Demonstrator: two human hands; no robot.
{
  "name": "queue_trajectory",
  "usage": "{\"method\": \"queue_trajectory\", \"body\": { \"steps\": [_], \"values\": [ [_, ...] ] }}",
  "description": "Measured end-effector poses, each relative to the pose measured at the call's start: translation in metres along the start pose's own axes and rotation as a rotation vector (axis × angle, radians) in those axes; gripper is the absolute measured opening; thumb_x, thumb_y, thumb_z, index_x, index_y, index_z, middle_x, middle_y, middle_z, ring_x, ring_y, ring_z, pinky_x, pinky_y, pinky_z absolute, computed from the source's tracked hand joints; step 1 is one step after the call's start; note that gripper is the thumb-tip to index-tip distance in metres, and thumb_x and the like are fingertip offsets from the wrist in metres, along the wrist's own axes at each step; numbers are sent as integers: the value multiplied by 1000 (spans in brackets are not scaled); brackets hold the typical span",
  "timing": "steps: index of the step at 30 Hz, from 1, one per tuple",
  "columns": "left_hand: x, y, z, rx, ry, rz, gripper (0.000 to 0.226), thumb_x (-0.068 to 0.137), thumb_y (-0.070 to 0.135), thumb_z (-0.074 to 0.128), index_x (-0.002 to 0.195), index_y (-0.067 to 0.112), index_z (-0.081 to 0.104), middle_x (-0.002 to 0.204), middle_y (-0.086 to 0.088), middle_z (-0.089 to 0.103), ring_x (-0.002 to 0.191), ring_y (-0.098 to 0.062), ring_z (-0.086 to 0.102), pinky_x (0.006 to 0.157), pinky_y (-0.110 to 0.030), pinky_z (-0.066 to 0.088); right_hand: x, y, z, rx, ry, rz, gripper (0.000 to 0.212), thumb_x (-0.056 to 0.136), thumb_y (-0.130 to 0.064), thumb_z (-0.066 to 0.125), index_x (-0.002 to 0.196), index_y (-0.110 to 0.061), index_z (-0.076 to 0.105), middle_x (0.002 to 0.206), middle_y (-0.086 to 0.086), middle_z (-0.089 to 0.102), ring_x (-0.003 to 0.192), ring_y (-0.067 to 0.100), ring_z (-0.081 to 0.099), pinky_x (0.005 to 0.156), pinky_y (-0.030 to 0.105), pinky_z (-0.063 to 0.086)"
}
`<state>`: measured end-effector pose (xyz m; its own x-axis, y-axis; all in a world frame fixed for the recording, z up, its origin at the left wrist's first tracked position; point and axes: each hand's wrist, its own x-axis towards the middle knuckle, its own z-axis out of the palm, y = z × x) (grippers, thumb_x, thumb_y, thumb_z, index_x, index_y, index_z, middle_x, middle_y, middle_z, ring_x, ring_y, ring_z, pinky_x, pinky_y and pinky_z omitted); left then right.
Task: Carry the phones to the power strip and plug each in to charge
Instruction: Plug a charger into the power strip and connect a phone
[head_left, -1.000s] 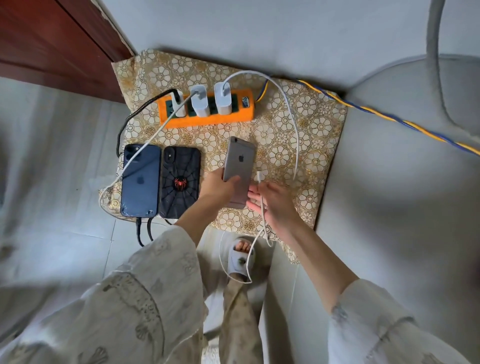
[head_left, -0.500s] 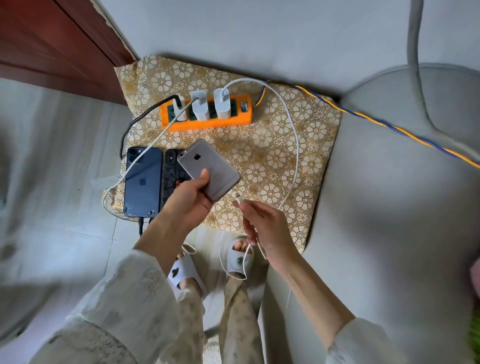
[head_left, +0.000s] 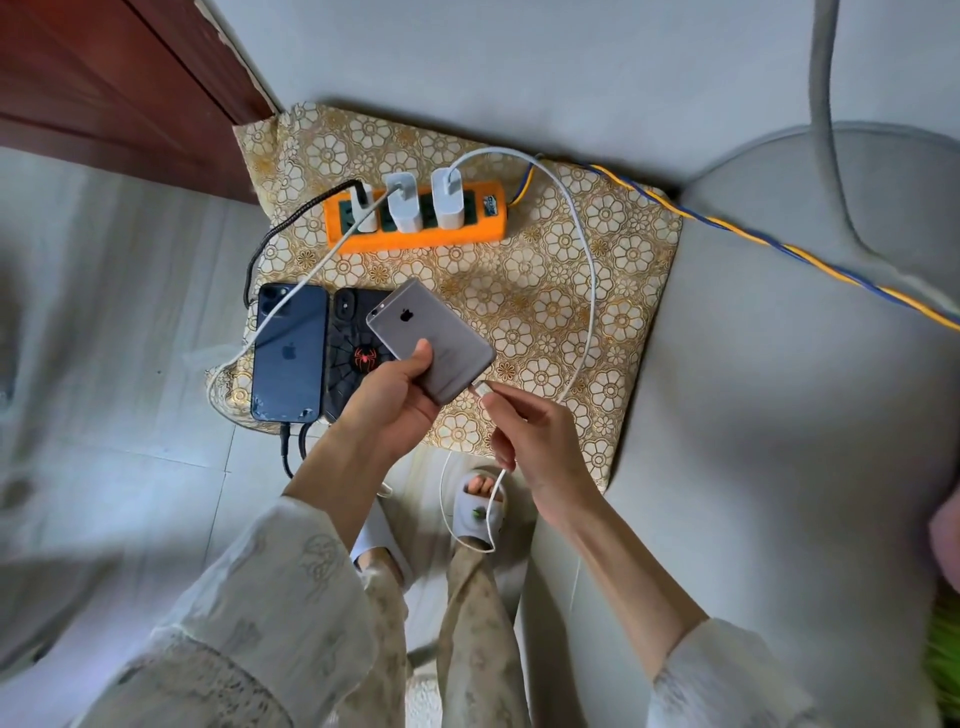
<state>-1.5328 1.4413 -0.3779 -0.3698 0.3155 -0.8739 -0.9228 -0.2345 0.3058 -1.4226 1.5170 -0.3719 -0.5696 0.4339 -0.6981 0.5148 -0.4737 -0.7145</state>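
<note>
Far left was pale floor tile and a dark red wooden door (head_left: 104, 88), then a gold flower-print cloth (head_left: 597, 291) with a shiny woven look, spread flat. On its left edge lay a glossy dark blue phone (head_left: 288, 353) face down, touching a black phone in a spider-web case (head_left: 353, 343), both with cables at their bottom ends. Behind them sat the orange plastic power strip (head_left: 415, 223) with three white chargers plugged in. The left hand (head_left: 389, 400) gripped a matte grey phone (head_left: 431, 343) by its lower half, tilted over the spider case and hiding part of it. The right hand (head_left: 535, 441) pinched the white cable (head_left: 589, 291) plug right at the phone's bottom port; couldn't tell if it was fully seated. The cable looped back to the rightmost charger. A twisted yellow-blue cord (head_left: 779, 249) ran off right over a grey cushion (head_left: 779, 415).
</note>
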Motion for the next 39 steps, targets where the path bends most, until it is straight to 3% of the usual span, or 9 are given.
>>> {"method": "queue_trajectory", "body": {
  "steps": [3, 8, 13, 18, 22, 29, 33, 37, 39],
  "values": [
    [0, -1, -2, 1, 5, 1, 13, 93, 6, 43, 91, 9, 55, 76, -3, 71, 73, -13, 66, 51, -25, 58, -1, -1, 1, 6, -12, -8, 25, 85, -13, 60, 75, -33, 70, 44, -11, 47, 36, 7, 33, 37, 20, 25],
    [1, 1, -4, -23, 3, 0, 12, 93, 7, 44, 91, 9, 55, 63, -1, 73, 73, -14, 66, 53, -26, 58, -1, -3, 3, 16, -36, 8, 21, 86, -12, 59, 74, -26, 69, 41, -13, 46, 37, 7, 32, 37, 19, 26],
    [4, 5, -4, 31, 16, 62, 9, 93, 7, 45, 93, 9, 53, 89, -6, 65, 71, -14, 68, 54, -29, 57, 3, -6, 5, -10, -45, 17, 22, 86, -12, 58, 70, -22, 68, 37, -12, 42, 34, 6, 33, 35, 17, 25],
    [6, 13, 0, 121, -20, 154, 9, 92, 5, 46, 92, 6, 55, 90, -7, 65, 65, -12, 71, 54, -27, 58, 10, -12, 5, -181, -93, -19, 21, 89, -13, 53, 73, -18, 67, 35, -7, 50, 38, 11, 48, 39, 17, 33],
    [4, 21, 7, 187, -35, 180, 11, 91, 7, 48, 99, 2, 54, 92, -8, 66, 68, -13, 71, 56, -28, 58, 13, -25, 4, -160, -181, 13, 25, 91, -10, 48, 72, -14, 62, 46, -5, 64, 46, 9, 64, 44, 15, 38],
    [-1, 24, 7, 259, -35, 232, 25, 91, 8, 49, 113, 0, 51, 94, -8, 65, 80, -17, 67, 61, -28, 59, 15, -31, 5, -170, -245, 11, 24, 93, -9, 45, 76, -8, 62, 49, -6, 67, 49, 6, 65, 45, 14, 39],
    [-2, 20, 2, 297, -26, 214, 22, 90, 8, 50, 111, 1, 53, 92, -8, 64, 82, -19, 64, 54, -23, 56, 15, -22, 4, -158, -253, 27, 22, 91, -8, 48, 76, -9, 63, 53, -5, 69, 54, 9, 67, 46, 13, 41],
    [-1, 17, -4, 532, -10, 133, 18, 90, 11, 51, 106, 3, 54, 85, -5, 62, 76, -16, 60, 42, -16, 49, 18, -15, -1, -272, -322, 105, 15, 85, -14, 60, 89, -1, 69, 78, 11, 75, 64, 7, 67, 55, 14, 47],
    [3, 17, -9, 694, 22, 131, 18, 91, 15, 51, 104, 4, 55, 82, -4, 60, 74, -16, 56, 46, -20, 47, 23, -15, -6, -271, -313, 153, 18, 86, -17, 60, 96, -4, 67, 88, 10, 72, 72, 10, 64, 63, 20, 48]
  ]
}}
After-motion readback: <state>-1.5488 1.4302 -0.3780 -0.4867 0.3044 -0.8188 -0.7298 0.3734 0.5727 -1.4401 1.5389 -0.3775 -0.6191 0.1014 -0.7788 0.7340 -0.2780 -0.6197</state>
